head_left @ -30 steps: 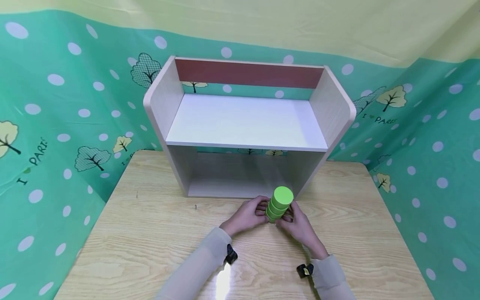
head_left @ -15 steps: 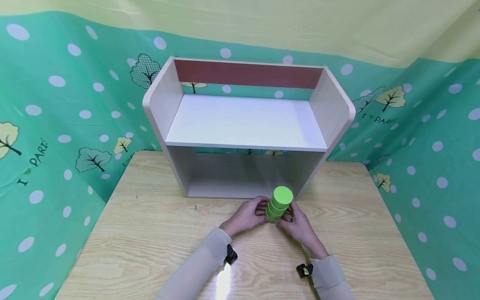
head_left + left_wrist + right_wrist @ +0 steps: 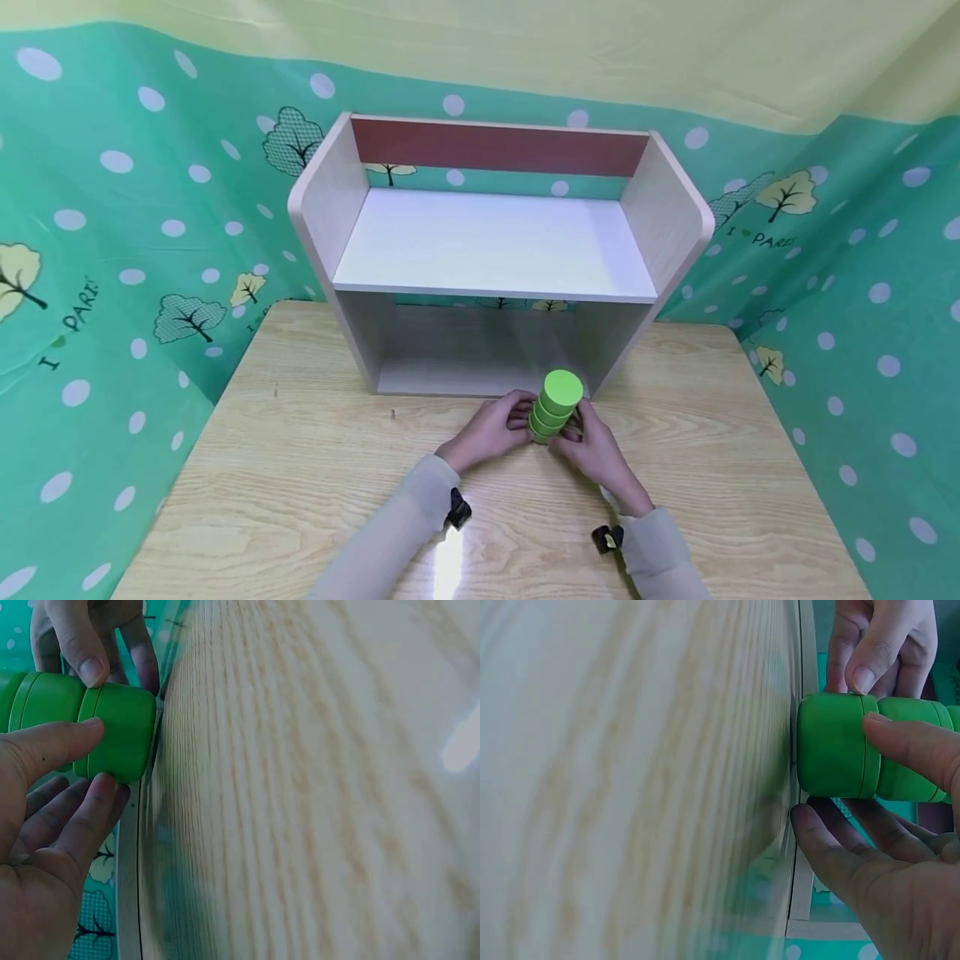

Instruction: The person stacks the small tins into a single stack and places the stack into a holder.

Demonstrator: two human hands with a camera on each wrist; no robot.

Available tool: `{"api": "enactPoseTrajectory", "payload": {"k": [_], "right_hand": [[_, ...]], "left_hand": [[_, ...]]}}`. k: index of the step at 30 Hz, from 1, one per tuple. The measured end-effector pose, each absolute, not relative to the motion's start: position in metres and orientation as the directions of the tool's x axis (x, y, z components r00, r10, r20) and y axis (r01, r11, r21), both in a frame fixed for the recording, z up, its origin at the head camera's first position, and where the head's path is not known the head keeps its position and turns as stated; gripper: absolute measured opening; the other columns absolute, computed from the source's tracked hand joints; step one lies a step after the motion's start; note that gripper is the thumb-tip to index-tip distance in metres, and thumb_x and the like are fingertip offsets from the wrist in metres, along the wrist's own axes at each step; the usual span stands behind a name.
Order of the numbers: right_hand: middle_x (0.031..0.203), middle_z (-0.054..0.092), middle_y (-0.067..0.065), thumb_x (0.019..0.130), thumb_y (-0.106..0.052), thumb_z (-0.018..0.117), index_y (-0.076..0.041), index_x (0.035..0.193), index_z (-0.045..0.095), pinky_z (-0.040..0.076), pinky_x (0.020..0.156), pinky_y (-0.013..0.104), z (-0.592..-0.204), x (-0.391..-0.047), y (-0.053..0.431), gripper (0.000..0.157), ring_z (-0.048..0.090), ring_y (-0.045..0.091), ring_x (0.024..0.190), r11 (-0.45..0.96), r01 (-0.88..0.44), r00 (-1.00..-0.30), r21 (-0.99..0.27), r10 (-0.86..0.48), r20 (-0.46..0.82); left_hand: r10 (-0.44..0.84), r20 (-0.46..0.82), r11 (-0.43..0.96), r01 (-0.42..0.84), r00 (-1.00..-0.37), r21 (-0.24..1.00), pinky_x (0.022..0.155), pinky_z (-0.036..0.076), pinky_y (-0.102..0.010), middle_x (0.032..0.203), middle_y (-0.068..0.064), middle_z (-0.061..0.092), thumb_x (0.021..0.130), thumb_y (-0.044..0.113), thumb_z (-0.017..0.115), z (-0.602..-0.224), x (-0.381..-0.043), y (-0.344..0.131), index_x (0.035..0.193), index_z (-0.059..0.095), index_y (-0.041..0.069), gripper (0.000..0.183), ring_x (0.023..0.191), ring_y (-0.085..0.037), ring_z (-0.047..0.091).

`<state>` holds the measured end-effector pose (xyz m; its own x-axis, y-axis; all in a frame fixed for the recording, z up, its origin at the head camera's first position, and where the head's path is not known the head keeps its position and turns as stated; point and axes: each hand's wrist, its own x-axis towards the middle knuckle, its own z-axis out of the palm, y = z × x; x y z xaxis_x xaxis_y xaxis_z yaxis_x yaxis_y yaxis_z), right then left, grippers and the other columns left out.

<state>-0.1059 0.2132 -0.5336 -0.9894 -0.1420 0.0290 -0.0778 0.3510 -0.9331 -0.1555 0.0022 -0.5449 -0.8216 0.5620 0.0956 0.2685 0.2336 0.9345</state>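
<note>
A stack of green round lidded containers (image 3: pixel 555 408) stands upright on the table, just in front of the shelf's lower right corner. My left hand (image 3: pixel 491 429) holds it from the left, thumb on the near side and fingers behind. From the other side my right hand (image 3: pixel 596 450) grips it the same way. Both wrist views show the thumbs near the seam of the lowest container (image 3: pixel 124 735), whose base sits at the tabletop. In the right wrist view the upper containers (image 3: pixel 911 724) run out past the frame's edge.
A two-level shelf unit (image 3: pixel 491 246) with a white middle board and a reddish back strip stands behind the hands on the wooden table (image 3: pixel 300 483). Green dotted cloth (image 3: pixel 150 217) hangs behind and on both sides. Each wrist carries a small black camera (image 3: pixel 459 508).
The container stack and both hands have shifted very slightly to the left. The hold of both hands looks the same.
</note>
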Motion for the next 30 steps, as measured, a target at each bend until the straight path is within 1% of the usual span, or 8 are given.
{"api": "enactPoseTrajectory", "payload": {"k": [7, 13, 15, 17, 19, 22, 25, 30], "right_hand": [[0.141, 0.048, 0.030, 0.082, 0.009, 0.076, 0.001, 0.145, 0.038, 0.050, 0.102, 0.046, -0.525, -0.104, 0.204, 0.073, 0.049, 0.043, 0.129, 0.333, -0.032, -0.992, -0.942, -0.129, -0.012], [0.139, 0.047, 0.035, 0.082, 0.015, 0.072, 0.009, 0.144, 0.035, 0.047, 0.102, 0.054, -0.497, -0.096, 0.192, 0.073, 0.048, 0.048, 0.128, 0.299, -0.018, -0.989, -0.954, -0.145, -0.027], [0.137, 0.047, 0.036, 0.081, 0.015, 0.072, 0.011, 0.144, 0.035, 0.048, 0.102, 0.054, -0.495, -0.096, 0.190, 0.073, 0.048, 0.049, 0.127, 0.296, -0.036, -0.987, -0.955, -0.158, -0.012], [0.138, 0.048, 0.034, 0.081, 0.015, 0.073, 0.008, 0.144, 0.035, 0.049, 0.101, 0.051, -0.505, -0.100, 0.191, 0.074, 0.049, 0.047, 0.127, 0.293, -0.050, -0.987, -0.955, -0.163, 0.002], [0.138, 0.048, 0.034, 0.081, 0.015, 0.074, 0.008, 0.144, 0.036, 0.049, 0.101, 0.051, -0.509, -0.101, 0.190, 0.074, 0.049, 0.048, 0.127, 0.287, -0.064, -0.985, -0.956, -0.171, 0.014], [0.139, 0.048, 0.032, 0.081, 0.015, 0.074, 0.005, 0.146, 0.036, 0.049, 0.101, 0.049, -0.517, -0.105, 0.188, 0.076, 0.049, 0.045, 0.128, 0.284, -0.064, -0.985, -0.957, -0.172, 0.015], [0.139, 0.050, 0.030, 0.081, 0.014, 0.075, 0.003, 0.145, 0.038, 0.050, 0.101, 0.048, -0.519, -0.107, 0.185, 0.075, 0.050, 0.043, 0.127, 0.281, -0.062, -0.986, -0.958, -0.166, 0.016], [0.136, 0.054, 0.026, 0.081, 0.011, 0.077, 0.000, 0.141, 0.043, 0.051, 0.101, 0.045, -0.522, -0.109, 0.181, 0.070, 0.053, 0.041, 0.125, 0.264, -0.079, -0.984, -0.961, -0.176, 0.033]], "left_hand": [[0.570, 0.097, 0.222, 0.266, -0.816, 0.938, 0.096, 0.053, -0.025, 0.128, -0.009, 0.063, 0.089, 0.007, 0.077, -0.545, -0.155, -0.006, 0.136, 0.055, 0.008, 0.052, 0.113, -0.016, 0.063], [0.563, 0.082, 0.233, 0.254, -0.822, 0.939, 0.096, 0.053, -0.026, 0.129, -0.010, 0.062, 0.090, 0.007, 0.076, -0.542, -0.153, -0.013, 0.138, 0.053, 0.006, 0.053, 0.114, -0.018, 0.063], [0.556, 0.084, 0.227, 0.248, -0.827, 0.942, 0.096, 0.053, -0.026, 0.128, -0.010, 0.063, 0.089, 0.006, 0.077, -0.542, -0.151, -0.015, 0.137, 0.054, 0.007, 0.053, 0.113, -0.017, 0.063], [0.544, 0.082, 0.207, 0.228, -0.835, 0.951, 0.097, 0.053, -0.031, 0.129, -0.012, 0.062, 0.089, 0.002, 0.075, -0.538, -0.149, -0.016, 0.137, 0.053, 0.005, 0.053, 0.114, -0.022, 0.063], [0.538, 0.081, 0.193, 0.216, -0.839, 0.957, 0.098, 0.054, -0.033, 0.129, -0.012, 0.062, 0.089, 0.001, 0.075, -0.538, -0.148, -0.019, 0.137, 0.053, 0.005, 0.054, 0.114, -0.022, 0.063], [0.531, 0.072, 0.198, 0.206, -0.844, 0.958, 0.098, 0.053, -0.031, 0.130, -0.010, 0.062, 0.089, 0.002, 0.075, -0.537, -0.147, -0.023, 0.139, 0.053, 0.007, 0.054, 0.115, -0.019, 0.063], [0.529, 0.071, 0.218, 0.217, -0.846, 0.952, 0.095, 0.053, -0.025, 0.129, -0.005, 0.063, 0.089, 0.006, 0.076, -0.538, -0.148, -0.028, 0.139, 0.053, 0.010, 0.055, 0.113, -0.013, 0.063], [0.524, 0.093, 0.195, 0.225, -0.847, 0.955, 0.096, 0.054, -0.028, 0.130, -0.010, 0.062, 0.088, 0.000, 0.075, -0.536, -0.145, -0.034, 0.138, 0.052, 0.006, 0.055, 0.114, -0.019, 0.063]]}}
